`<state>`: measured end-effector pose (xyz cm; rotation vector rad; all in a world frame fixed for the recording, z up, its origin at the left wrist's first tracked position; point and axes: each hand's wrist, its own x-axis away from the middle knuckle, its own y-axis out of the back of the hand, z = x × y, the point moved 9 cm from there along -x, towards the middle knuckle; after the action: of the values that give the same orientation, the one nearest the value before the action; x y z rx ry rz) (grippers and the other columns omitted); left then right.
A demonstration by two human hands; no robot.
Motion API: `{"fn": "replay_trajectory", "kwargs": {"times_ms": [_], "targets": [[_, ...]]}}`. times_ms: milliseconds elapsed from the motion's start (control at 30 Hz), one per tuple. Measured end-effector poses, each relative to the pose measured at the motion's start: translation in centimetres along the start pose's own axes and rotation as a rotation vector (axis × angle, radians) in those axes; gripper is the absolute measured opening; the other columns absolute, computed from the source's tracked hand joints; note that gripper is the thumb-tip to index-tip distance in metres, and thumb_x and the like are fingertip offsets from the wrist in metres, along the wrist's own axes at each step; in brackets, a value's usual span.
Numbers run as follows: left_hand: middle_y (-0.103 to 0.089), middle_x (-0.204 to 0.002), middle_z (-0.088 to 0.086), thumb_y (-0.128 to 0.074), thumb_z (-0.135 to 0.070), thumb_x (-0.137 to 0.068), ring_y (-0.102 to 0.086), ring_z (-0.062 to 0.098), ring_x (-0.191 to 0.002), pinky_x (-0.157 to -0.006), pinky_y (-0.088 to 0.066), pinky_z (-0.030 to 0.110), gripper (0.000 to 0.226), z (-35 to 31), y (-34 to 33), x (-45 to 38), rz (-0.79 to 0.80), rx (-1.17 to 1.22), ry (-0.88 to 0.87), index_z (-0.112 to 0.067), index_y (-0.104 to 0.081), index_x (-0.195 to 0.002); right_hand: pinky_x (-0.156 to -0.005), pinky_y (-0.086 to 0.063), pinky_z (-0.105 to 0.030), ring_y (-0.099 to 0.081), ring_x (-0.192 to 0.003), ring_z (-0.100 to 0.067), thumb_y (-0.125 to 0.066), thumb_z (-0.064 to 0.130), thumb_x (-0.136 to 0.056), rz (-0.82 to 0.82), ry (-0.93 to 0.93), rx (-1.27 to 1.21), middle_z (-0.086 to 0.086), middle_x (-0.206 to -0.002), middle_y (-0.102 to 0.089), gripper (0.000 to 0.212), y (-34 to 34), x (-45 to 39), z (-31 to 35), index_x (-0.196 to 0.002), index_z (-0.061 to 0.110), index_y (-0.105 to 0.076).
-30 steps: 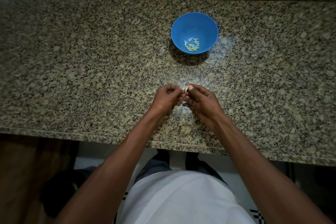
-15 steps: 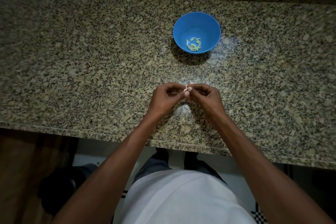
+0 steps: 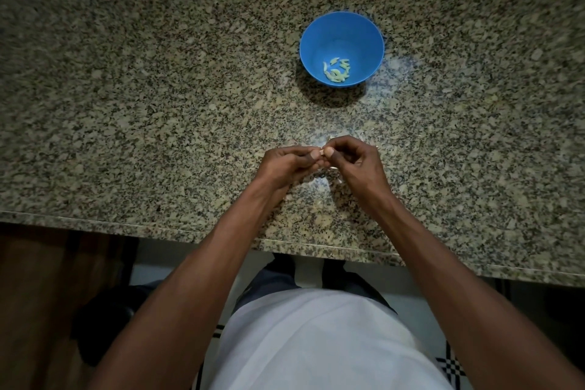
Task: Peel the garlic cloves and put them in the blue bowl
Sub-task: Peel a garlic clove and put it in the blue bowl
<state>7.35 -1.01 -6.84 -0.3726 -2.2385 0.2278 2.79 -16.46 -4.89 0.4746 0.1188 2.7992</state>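
Now I see both hands meeting above the speckled granite bench (image 3: 126, 104), thumbs tip to tip. My left hand (image 3: 286, 165) and right hand (image 3: 357, 161) are curled and together pinch a small pale garlic clove (image 3: 322, 152) between the thumbnails. Against half a second ago, the hands sit in much the same spot and the clove shows less between the thumbs. A pale scrap of skin (image 3: 339, 180) shows under the right hand. Well beyond them the blue bowl (image 3: 342, 32) holds a cluster of peeled cloves (image 3: 337, 71), unchanged.
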Motion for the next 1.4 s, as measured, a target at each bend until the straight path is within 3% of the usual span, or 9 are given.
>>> {"fn": "replay_trajectory", "kwargs": {"times_ms": [100, 233, 333, 633, 767, 900, 1067, 1200, 1400], "targets": [[-0.076, -0.106, 0.024, -0.072, 0.011, -0.085, -0.078, 0.029, -0.092, -0.082, -0.063, 0.028, 0.026, 0.6, 0.2, -0.2, -0.037, 0.074, 0.045, 0.012, -0.071, -0.11, -0.08, -0.06, -0.027, -0.073, -0.088, -0.012, -0.072, 0.015, -0.097, -0.01, -0.023, -0.025, 0.0, -0.093, -0.076, 0.008, 0.2, 0.0, -0.4, -0.103, 0.01, -0.075], [-0.079, -0.095, 0.011, -0.085, 0.0, -0.077, -0.078, 0.023, -0.089, -0.078, -0.064, 0.033, 0.023, -1.3, 0.6, -0.3, -0.145, -0.331, -0.196, 0.003, -0.077, -0.098, -0.087, -0.064, -0.042, -0.076, -0.088, -0.017, -0.072, 0.013, -0.097, -0.047, -0.029, 0.052, -0.002, -0.093, -0.077, 0.004, 0.5, 0.0, -0.6, -0.101, 0.012, -0.074], [-0.079, -0.091, 0.009, -0.084, 0.0, -0.078, -0.078, 0.018, -0.084, -0.074, -0.063, 0.029, 0.019, -2.4, 0.0, -0.4, -0.067, -0.45, -0.232, 0.002, -0.078, -0.096, -0.086, -0.064, -0.045, -0.075, -0.09, -0.022, -0.07, 0.009, -0.098, -0.016, -0.032, 0.075, -0.006, -0.093, -0.076, 0.005, 0.8, -0.5, -0.2, -0.099, 0.012, -0.073], [-0.078, -0.096, 0.016, -0.069, 0.006, -0.09, -0.076, 0.02, -0.085, -0.078, -0.06, 0.025, 0.015, -1.4, -1.0, -0.3, 0.099, -0.272, -0.024, 0.007, -0.073, -0.105, -0.082, -0.062, -0.031, -0.075, -0.087, -0.021, -0.068, 0.002, -0.097, 0.149, -0.143, -0.188, -0.014, -0.094, -0.074, 0.014, 0.5, -0.4, -0.3, -0.108, -0.007, -0.066], [-0.078, -0.087, 0.012, -0.078, -0.001, -0.087, -0.077, 0.02, -0.078, -0.069, -0.061, 0.024, 0.011, -1.5, 0.0, 0.0, -0.16, -0.346, -0.166, 0.001, -0.076, -0.097, -0.084, -0.065, -0.043, -0.078, -0.085, -0.022, -0.076, 0.013, -0.094, -0.08, -0.15, -0.015, -0.009, -0.092, -0.078, 0.009, 0.4, 0.1, -1.4, -0.1, 0.007, -0.072], [-0.075, -0.087, 0.0, -0.083, -0.011, -0.084, -0.073, 0.009, -0.076, -0.063, -0.059, 0.019, 0.015, -2.0, -0.2, 0.4, -0.377, -0.601, -0.335, -0.01, -0.076, -0.097, -0.074, -0.065, -0.031, -0.076, -0.081, -0.012, -0.077, 0.018, -0.094, -0.239, -0.119, 0.129, 0.0, -0.089, -0.075, 0.009, 0.3, 0.7, -1.0, -0.1, 0.014, -0.071], [-0.072, -0.083, -0.004, -0.08, -0.005, -0.084, -0.07, 0.006, -0.072, -0.059, -0.06, 0.024, 0.013, -2.6, -1.4, 1.0, -0.457, -0.75, -0.485, -0.013, -0.076, -0.094, -0.065, -0.06, -0.019, -0.075, -0.076, -0.006, -0.076, 0.015, -0.095, -0.284, -0.158, 0.026, -0.003, -0.087, -0.076, 0.012, 0.6, 1.0, -1.5, -0.103, 0.006, -0.074], [-0.075, -0.086, -0.003, -0.08, -0.01, -0.086, -0.073, 0.009, -0.081, -0.071, -0.063, 0.027, 0.01, -2.4, -0.7, 0.1, -0.353, -0.649, -0.431, -0.012, -0.077, -0.096, -0.082, -0.063, -0.027, -0.078, -0.092, -0.023, -0.075, 0.006, -0.093, -0.147, -0.396, -0.46, -0.018, -0.099, -0.078, 0.018, 0.0, 1.0, -3.5, -0.107, -0.006, -0.073], [-0.074, -0.093, -0.001, -0.073, -0.007, -0.092, -0.072, 0.013, -0.087, -0.078, -0.063, 0.028, 0.008, -3.5, -1.5, 0.0, -0.073, -0.847, -0.509, -0.014, -0.073, -0.097, -0.081, -0.063, -0.024, -0.075, -0.087, -0.018, -0.071, 0.002, -0.094, 0.049, -0.577, -0.553, -0.016, -0.101, -0.078, 0.019, -0.3, 0.9, -4.1, -0.11, -0.009, -0.073]]}}
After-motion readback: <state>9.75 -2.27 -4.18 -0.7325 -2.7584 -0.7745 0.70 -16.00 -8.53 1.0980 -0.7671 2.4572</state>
